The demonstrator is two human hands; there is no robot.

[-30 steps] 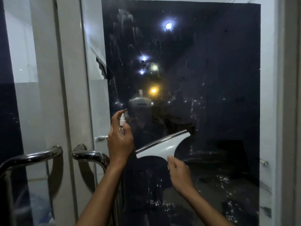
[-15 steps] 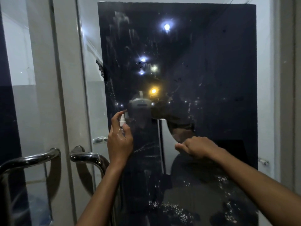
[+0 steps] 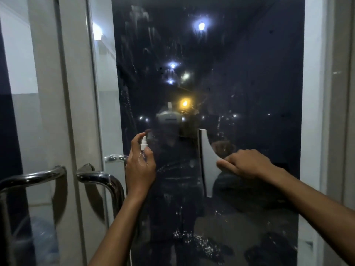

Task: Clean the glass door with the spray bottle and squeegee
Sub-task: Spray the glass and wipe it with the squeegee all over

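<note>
Since a moment ago I am swinging the squeegee (image 3: 206,162) round: a second back its blade was lying at a slant, rising to the right, with my right hand (image 3: 245,165) below it; now the blade is standing upright against the door (image 3: 249,73), and my right hand is reaching in from the right, level with its middle. Half a second ago my fist was hiding most of the tool; now its pale body is showing in full, the dark blade edge on its left side touching the glass.

Going from big to small: the door is filling the view, dark and reflective, carrying streaks high up on the left and white specks low down. To its left, two chrome handles (image 3: 99,179) are curving out from the pale frame.

My right hand is curling its fingers round the squeegee's narrow handle end, thumb pointing left along it. My left hand (image 3: 140,167) is keeping its place beside the door's left edge, wrapping round the small clear bottle (image 3: 143,148), index finger arching over the white nozzle. The bottle is standing upright, nozzle facing the glass, close to it; whether it is touching I cannot tell. Bottle and squeegee are sitting at about the same height, well apart.
</note>
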